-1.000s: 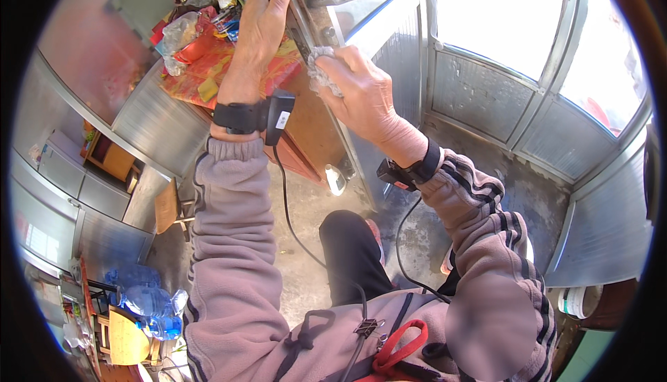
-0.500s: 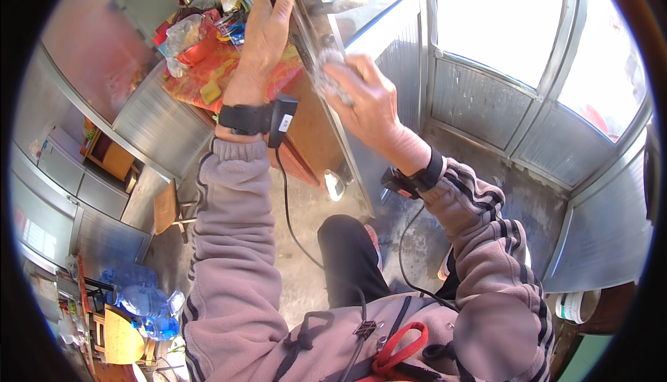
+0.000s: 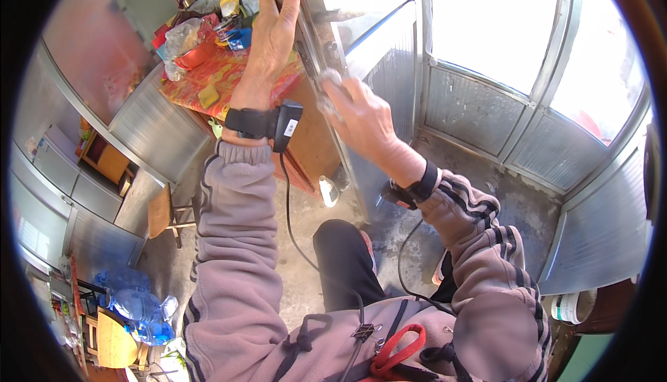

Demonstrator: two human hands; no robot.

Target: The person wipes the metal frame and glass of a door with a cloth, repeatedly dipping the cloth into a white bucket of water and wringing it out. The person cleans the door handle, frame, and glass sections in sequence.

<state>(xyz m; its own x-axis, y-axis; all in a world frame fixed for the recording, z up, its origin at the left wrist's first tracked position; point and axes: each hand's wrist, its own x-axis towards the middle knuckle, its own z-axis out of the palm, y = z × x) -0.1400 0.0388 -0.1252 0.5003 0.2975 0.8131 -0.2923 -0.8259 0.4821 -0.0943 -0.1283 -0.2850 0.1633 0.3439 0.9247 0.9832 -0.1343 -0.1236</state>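
Near the frame's centre, the right hand [image 3: 361,114] presses a small pale wad [image 3: 331,83], fingers closed on it, against the edge of one metal door [image 3: 316,24]. Above it, the left hand [image 3: 274,31] grips that edge, upper middle. Wiping looks mid-way; how much is done cannot be told. Upper left, one cluttered desk [image 3: 208,93].

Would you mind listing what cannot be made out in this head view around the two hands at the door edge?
- What the right hand presses on the metal door edge: a pale blurred wad, kind unclear.
- Left hand fingertips: hidden behind the door edge.
- Clutter on the red-clothed table: too small to identify.
- Glass panes: glare hides what lies outside.
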